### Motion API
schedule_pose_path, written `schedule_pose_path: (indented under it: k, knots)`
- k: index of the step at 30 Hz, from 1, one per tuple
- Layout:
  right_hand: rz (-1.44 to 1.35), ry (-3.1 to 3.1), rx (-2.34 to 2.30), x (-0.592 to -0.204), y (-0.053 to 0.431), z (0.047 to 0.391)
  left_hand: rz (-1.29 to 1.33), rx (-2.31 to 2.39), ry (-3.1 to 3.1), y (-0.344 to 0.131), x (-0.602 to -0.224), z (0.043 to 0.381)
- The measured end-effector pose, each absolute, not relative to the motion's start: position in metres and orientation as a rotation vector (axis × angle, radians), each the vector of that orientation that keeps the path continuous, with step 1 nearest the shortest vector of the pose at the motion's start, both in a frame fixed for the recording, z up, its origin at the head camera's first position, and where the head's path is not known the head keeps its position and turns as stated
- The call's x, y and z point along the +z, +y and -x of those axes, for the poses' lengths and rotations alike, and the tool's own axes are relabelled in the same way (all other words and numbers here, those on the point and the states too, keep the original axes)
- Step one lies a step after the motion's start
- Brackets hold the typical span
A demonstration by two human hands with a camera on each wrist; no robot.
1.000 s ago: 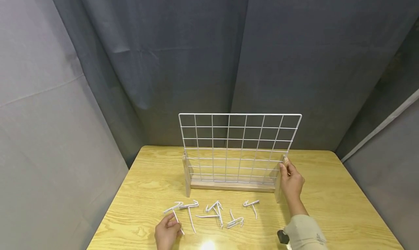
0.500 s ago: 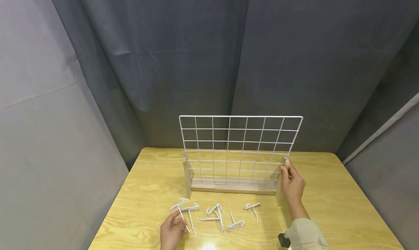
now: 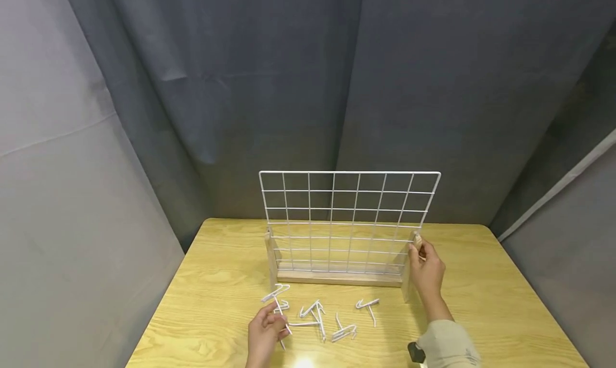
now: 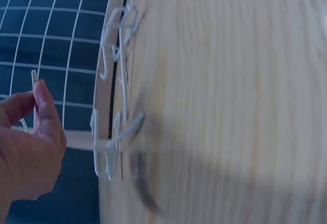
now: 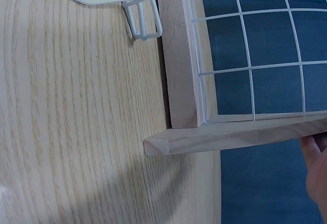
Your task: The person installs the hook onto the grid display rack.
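Note:
A white metal grid panel [image 3: 332, 209] stands upright in a wooden base [image 3: 339, 277]. At its right end, my right hand [image 3: 429, 277] pinches the top of the wooden upright [image 3: 406, 283] between thumb and fingers. My left hand [image 3: 264, 330] holds a white wire display hook [image 3: 279, 308] by its long prong, raised above the table with the double-hooked end pointing away. In the left wrist view the prong's tip [image 4: 34, 75] sticks up past the thumb. Only the fingertips of the right hand [image 5: 316, 170] show at the edge of the right wrist view.
Several more white wire hooks lie before the base: one [image 3: 284, 305] partly behind the left hand, a tangled group [image 3: 315, 310], one [image 3: 344, 332] near the middle, one [image 3: 368, 305] on the right. Beneath is a wood-grain table [image 3: 202, 325]; grey curtains [image 3: 269, 90] hang behind.
My left hand has moved right and slightly forward with the hook, now partly covering another hook on the table. My right hand stays at the right upright.

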State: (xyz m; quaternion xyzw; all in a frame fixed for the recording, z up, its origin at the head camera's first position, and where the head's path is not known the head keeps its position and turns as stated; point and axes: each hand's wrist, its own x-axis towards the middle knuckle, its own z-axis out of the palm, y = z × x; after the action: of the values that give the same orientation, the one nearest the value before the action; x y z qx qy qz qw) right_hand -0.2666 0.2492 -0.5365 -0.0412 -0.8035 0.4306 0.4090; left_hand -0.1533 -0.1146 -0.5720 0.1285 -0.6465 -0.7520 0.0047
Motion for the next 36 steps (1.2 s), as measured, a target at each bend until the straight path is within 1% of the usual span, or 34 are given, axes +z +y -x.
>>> schedule_pose_path:
  k: [3,16,27,36]
  knots:
    - [0.106,-2.023,1.076,-0.537,0.248,0.268,-0.399,-2.391,-2.021,-0.108,-0.566,0.153]
    - [0.123,-2.005,1.054,-0.537,0.247,0.268,-0.234,-2.447,-2.015,-0.091,-0.537,0.161]
    - [0.128,-1.996,1.074,-0.537,0.248,0.268,-0.098,-2.455,-1.993,-0.093,-0.515,0.182]
    - [0.133,-2.002,1.093,-0.537,0.247,0.268,-0.071,-2.487,-1.945,-0.099,-0.497,0.198]
